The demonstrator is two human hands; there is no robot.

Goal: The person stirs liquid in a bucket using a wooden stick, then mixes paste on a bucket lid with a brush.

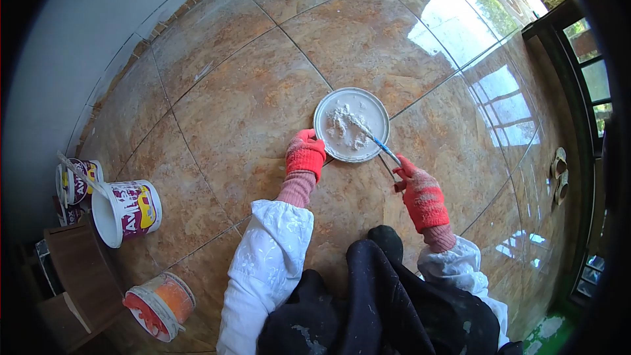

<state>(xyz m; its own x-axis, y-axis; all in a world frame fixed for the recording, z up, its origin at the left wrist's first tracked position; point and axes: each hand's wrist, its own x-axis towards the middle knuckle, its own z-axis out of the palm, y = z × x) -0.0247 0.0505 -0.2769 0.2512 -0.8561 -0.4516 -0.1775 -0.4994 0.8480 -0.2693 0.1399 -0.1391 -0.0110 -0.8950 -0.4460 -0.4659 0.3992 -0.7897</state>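
My left hand (pixel 306 156), in a red knitted glove dusted with white, grips the left edge of a round, shallow lid-like dish (pixel 316 121). White powder and wet-looking paste (pixel 342 123) lie in the dish, lumpy in the middle. My right hand (pixel 422 197), gloved alike, is closed round a slim stick-like tool (pixel 386 150) with a blue and white handle. Its far end is coated in the white paste, so I cannot tell its shape. The dish rests flat on the tiled floor in front of my knees.
To the left stand an open white AVI-labelled bucket (pixel 141 208), more tubs (pixel 83 177) behind it, and a small bucket (pixel 172 299) with orange-red contents. A brown wooden piece (pixel 79 256) is beside them. Sandals (pixel 560 174) lie near the glazed door (pixel 588 59) at right.
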